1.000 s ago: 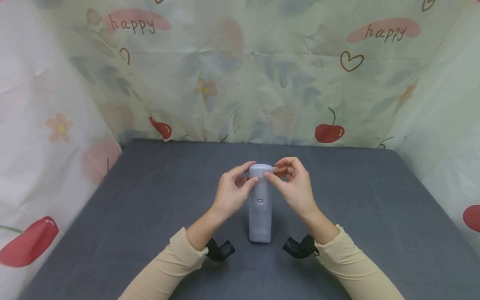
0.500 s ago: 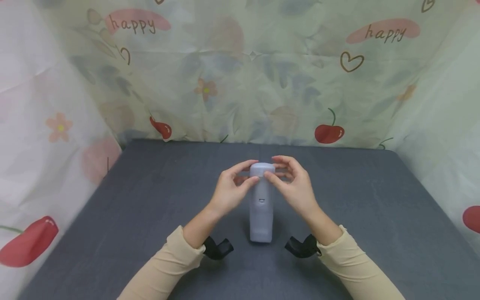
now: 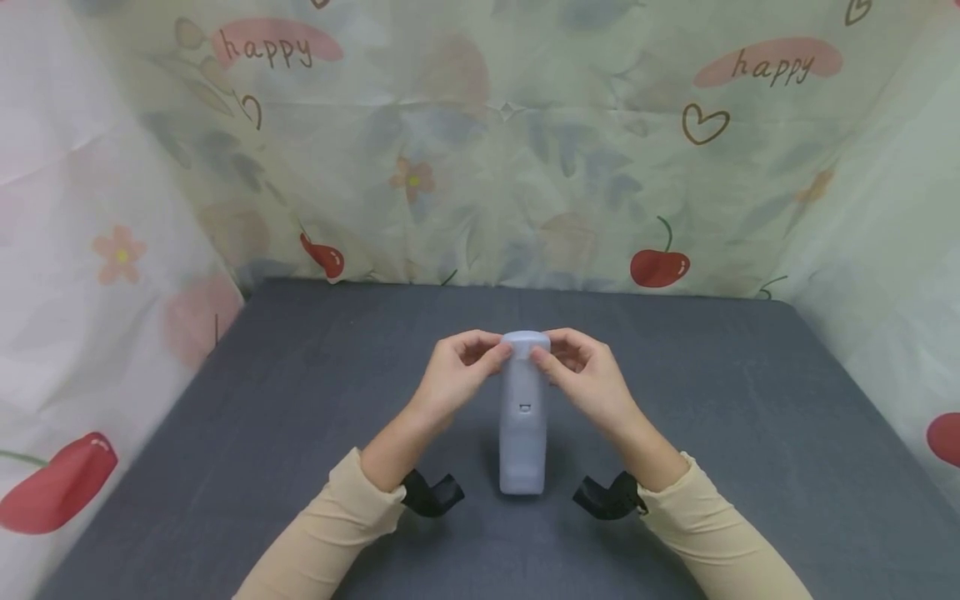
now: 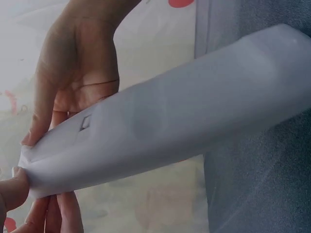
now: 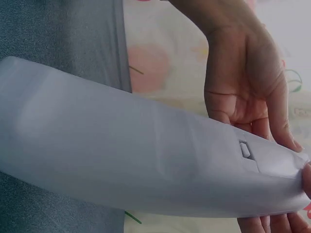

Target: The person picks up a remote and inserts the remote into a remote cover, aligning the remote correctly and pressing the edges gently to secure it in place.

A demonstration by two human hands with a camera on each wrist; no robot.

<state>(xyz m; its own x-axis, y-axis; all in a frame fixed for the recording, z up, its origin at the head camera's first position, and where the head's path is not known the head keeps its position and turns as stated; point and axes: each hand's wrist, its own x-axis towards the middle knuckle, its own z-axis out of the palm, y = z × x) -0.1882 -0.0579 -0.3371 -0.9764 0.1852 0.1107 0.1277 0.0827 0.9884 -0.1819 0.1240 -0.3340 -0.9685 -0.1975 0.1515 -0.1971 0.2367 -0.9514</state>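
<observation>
The left hand [image 3: 453,379] and the right hand [image 3: 588,379] both grasp the far end of a pale grey case [image 3: 522,417], pinching it between thumb and curled fingers from opposite sides. Each thumb tip presses on the near face of the case just below its rounded top edge, and the other fingers wrap behind that end. In the left wrist view the right hand [image 4: 73,92] lies behind the case [image 4: 170,126], with its fingertips meeting the narrow end at the lower left. In the right wrist view the left hand [image 5: 248,82] lies behind the case [image 5: 136,155] in the same way, fingers reaching down to the end at the right.

The case is long and slim with rounded corners, and a small square catch [image 3: 524,408] sits on its near face about midway along. It stands between the two forearms, its near end down by the table [image 3: 750,417] and its far end raised in the hands.

Both arms wear beige sleeves [image 3: 330,533], and a black strap [image 3: 431,493] sits at each wrist. The table is covered in dark grey cloth. A printed curtain [image 3: 480,150] with cherries, hearts and the word "happy" closes it in at the back and on both sides.
</observation>
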